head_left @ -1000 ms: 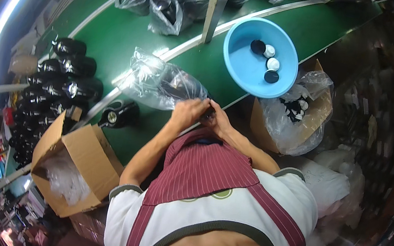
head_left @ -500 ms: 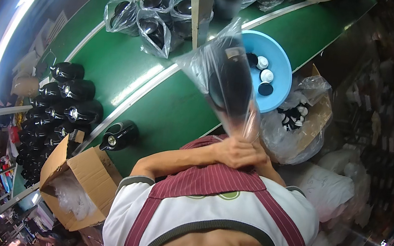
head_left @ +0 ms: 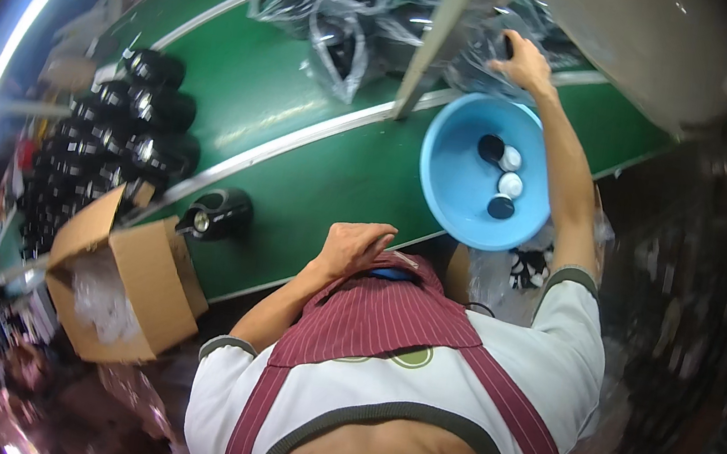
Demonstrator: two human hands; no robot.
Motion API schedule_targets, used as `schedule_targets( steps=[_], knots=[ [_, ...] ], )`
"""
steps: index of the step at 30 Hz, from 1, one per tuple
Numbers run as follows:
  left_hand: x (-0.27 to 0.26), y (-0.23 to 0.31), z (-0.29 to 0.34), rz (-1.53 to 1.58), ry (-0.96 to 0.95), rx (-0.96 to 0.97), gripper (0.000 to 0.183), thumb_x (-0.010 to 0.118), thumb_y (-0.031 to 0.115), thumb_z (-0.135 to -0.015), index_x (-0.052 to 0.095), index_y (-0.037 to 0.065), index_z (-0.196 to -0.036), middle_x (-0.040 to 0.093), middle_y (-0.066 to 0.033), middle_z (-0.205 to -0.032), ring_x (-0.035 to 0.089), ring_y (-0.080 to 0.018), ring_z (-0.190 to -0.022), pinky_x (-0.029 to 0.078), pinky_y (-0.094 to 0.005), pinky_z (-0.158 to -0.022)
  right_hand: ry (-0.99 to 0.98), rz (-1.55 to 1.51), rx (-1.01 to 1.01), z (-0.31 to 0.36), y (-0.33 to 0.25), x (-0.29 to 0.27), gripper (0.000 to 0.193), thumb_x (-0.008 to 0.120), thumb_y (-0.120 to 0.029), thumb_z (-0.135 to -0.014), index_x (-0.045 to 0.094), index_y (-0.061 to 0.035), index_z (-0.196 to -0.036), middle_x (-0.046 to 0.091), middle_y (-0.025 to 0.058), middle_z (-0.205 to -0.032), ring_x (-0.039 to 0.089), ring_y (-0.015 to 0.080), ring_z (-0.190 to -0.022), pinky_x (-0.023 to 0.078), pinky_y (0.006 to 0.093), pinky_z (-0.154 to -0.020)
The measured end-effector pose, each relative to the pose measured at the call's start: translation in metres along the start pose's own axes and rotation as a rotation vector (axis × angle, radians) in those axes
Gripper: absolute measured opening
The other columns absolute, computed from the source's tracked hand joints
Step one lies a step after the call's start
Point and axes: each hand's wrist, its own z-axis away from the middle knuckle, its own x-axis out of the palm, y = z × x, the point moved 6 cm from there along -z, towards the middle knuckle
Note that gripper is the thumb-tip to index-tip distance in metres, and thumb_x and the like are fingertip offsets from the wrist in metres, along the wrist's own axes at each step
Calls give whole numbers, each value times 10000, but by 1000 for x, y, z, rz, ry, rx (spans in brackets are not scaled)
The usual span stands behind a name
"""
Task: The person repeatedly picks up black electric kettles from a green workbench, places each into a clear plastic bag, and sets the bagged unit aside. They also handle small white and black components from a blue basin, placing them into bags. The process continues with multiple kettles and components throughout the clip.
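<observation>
The bag (head_left: 475,65) by the right grip (head_left: 526,65) is clear and crinkled.

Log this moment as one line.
left hand: by apron, no held item visible | right hand: at bagged black items, hold unclear | blue basin: black and white caps inside | lone black jug: on green bench

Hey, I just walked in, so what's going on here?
A person's right hand is stretched across the green table to the bagged dark items; its grip is unclear. The left hand is near the maroon apron. A black jug and a blue basin of black and white pieces are nearby.
</observation>
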Motion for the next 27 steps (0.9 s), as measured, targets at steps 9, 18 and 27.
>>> schedule_targets(
  steps=[9, 18, 27],
  knots=[
    [-28, -31, 83, -137, 331, -468, 118, 677, 128, -940, 701, 55, -1028, 704, -117, -810, 688, -270, -667, 541, -358, -620, -184, 36, -107, -98, 34, 79, 602, 779, -339, -748, 622, -123, -1287, 663, 201, -1238, 635, 368, -1151, 495, 470, -990],
    [-45, -199, 184, 182, 1166, -1126, 731, 733, 299, -928, 340, -45, -1439, 429, -204, -1358, 537, -277, -1123, 429, -404, -1047, 176, 258, -307, -130, 98, 83, 297, 576, -234, -904, 736, -19, -1032, 706, 261, -1030, 677, 415, -1001, 483, 516, -959],
    [-92, -180, 125, 207, 981, -988, 344, 754, 302, -941, 665, 28, -754, 625, 1, -734, 564, -98, -710, 476, -275, -701, 353, -547, -247, 215, -73, 91, 458, 678, -168, -949, 563, 6, -1357, 602, 189, -1338, 554, 370, -1249, 407, 444, -1088]
  ],
)
